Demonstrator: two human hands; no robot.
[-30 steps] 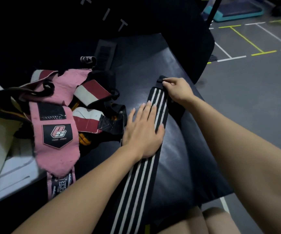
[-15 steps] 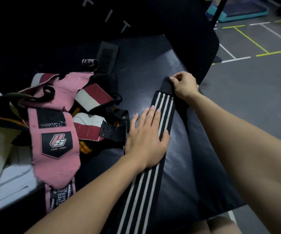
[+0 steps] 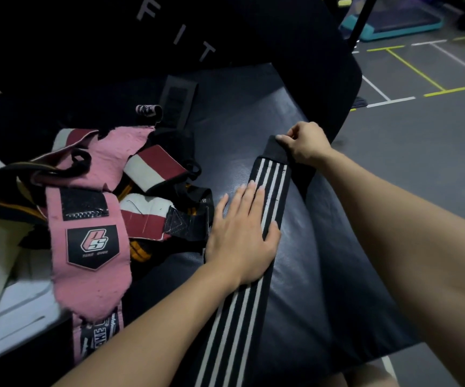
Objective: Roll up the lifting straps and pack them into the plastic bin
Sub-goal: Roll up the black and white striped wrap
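Note:
A long black strap with white stripes (image 3: 242, 311) lies stretched along the black padded bench (image 3: 309, 289), running from the bench's middle towards me. My left hand (image 3: 242, 236) presses flat on its middle, fingers straight. My right hand (image 3: 304, 143) pinches the strap's plain black far end with curled fingers. To the left lies a heap of other straps: a pink wrap (image 3: 89, 247) with a black logo patch, red-and-white wraps (image 3: 153, 166), and black and yellow pieces. No plastic bin shows clearly.
A black backrest (image 3: 198, 37) with white letters rises behind the bench. A white surface (image 3: 8, 311) lies at the left edge. Grey floor (image 3: 421, 152) with white and yellow lines spreads to the right; a teal step platform (image 3: 393, 20) sits far back.
My right hand has drawn the strap's far end farther from me, pulling the strap straighter. My left hand stays pressed flat on the strap's middle.

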